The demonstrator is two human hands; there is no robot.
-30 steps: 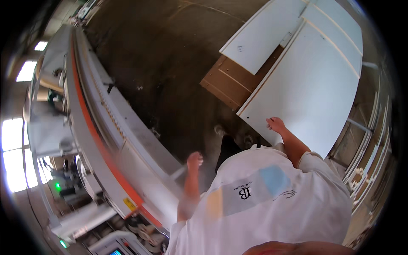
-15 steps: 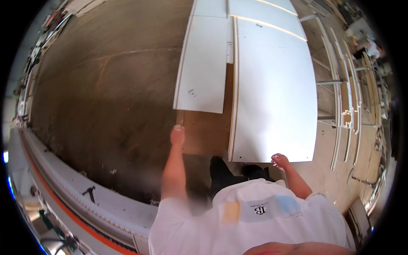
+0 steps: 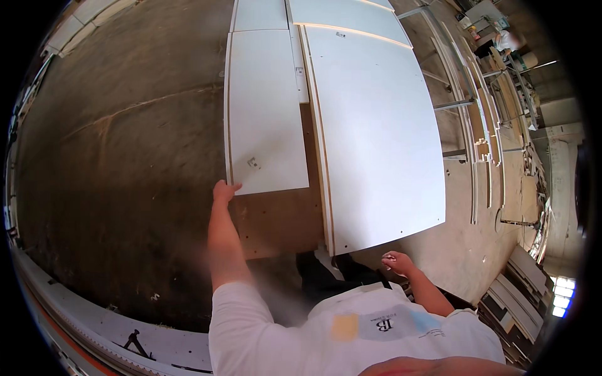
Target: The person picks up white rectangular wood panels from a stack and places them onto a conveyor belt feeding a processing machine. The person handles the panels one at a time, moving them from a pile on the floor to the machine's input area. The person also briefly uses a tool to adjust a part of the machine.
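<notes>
My left hand (image 3: pixel 224 190) grips the near left corner of a narrow white panel (image 3: pixel 266 113), its thumb over the top face. Beneath that panel a brown board (image 3: pixel 276 219) sticks out toward me. A wider white panel (image 3: pixel 379 138) lies to the right, raised on a stack with brown edges. My right hand (image 3: pixel 399 263) is curled just off the near edge of the wide panel, apart from it. Something small may be between its fingers, too small to make out.
Metal rack bars (image 3: pixel 454 104) carry long narrow strips (image 3: pixel 480 135) on the right. Board offcuts (image 3: pixel 517 294) are piled at the lower right. A long machine bed (image 3: pixel 100 332) runs along the lower left. Another person (image 3: pixel 505 42) is far off at the upper right.
My left hand has come onto the narrow panel's corner from the brown board's edge. My right hand has drawn back from the wide panel. The view has swung right.
</notes>
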